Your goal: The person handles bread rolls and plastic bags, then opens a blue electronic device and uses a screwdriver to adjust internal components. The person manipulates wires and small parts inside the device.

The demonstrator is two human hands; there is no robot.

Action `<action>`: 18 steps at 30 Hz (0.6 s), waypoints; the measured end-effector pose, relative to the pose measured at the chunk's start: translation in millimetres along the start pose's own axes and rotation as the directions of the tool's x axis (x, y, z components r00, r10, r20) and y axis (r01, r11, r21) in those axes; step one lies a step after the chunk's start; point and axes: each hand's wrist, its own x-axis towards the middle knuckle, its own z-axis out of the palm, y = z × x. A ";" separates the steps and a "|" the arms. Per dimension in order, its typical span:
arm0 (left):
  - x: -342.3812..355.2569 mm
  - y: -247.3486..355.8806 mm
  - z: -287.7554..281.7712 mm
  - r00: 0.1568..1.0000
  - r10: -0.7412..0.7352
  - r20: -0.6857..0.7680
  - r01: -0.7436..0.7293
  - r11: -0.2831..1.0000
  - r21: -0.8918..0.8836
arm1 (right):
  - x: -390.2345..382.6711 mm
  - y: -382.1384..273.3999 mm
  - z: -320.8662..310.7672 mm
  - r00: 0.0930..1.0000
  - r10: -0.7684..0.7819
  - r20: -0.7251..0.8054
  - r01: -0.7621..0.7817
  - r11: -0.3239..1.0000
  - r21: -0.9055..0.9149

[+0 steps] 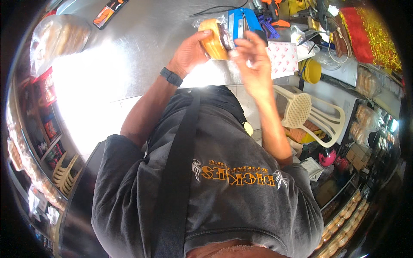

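My left hand (189, 53) grips a piece of yellow-brown bread (211, 42) in a clear plastic bag, above the steel table. Its thumb lies over the top of the bread, and a dark patch shows along the right side. Close to the bag's right edge is my right hand (254, 64), its fingers apart and bent, a little smeared by motion. Nothing shows in it, though I cannot tell whether its fingertips touch the bag. Just behind both hands stands a blue device (241, 21) with a metal strip, like a bag sealer.
On the steel table (142, 41) lie a dark phone-like object (109, 13) and a big plastic bag of bread (60, 41). Tools and an orange-black drill-like object (275, 13) crowd the far right. A cream plastic chair (299, 107) stands at right, below a yellow round container (310, 71).
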 end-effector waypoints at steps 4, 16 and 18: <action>-12.5 8.0 -3.7 0.999 0.040 -0.001 -0.038 0.973 0.226 | 9.1 35.0 38.2 0.994 0.073 0.081 -0.090 0.971 0.222; 27.5 126.7 -164.1 0.780 0.625 -0.036 0.068 -0.027 0.997 | 31.6 110.3 -3.7 0.996 0.022 -0.087 -0.075 0.745 -0.663; 35.2 132.4 -169.1 0.746 0.663 0.063 0.137 -0.245 0.960 | 53.2 134.4 2.1 0.986 0.102 -0.130 -0.163 0.746 -0.646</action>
